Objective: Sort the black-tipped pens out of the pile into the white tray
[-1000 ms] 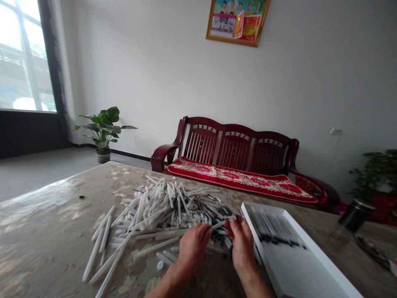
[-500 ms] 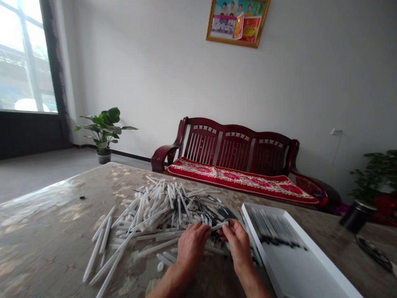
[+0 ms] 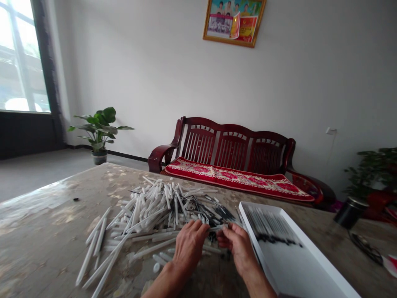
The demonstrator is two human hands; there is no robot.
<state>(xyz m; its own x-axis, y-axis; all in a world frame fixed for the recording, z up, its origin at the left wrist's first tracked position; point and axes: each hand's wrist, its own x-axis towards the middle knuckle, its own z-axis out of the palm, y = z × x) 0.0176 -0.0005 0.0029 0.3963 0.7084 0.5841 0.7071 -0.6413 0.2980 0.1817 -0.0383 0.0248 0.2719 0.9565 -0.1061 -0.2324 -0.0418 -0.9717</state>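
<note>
Head view: left hand [image 3: 189, 248] & right hand [image 3: 237, 250] pinch-grip white pen [image 3: 218, 227] btwn them.

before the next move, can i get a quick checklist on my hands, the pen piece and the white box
1. Grip on the pen piece by left hand and right hand: ok, both pinch it.
2. Gap between it and the pile of pen parts: cannot tell.
3. The white box open, just right of the right hand: ok.
4. Bare floor in it, nearer than the row of pens: ok.
5. Which end faces which hand: cannot tell, blurred.
</note>
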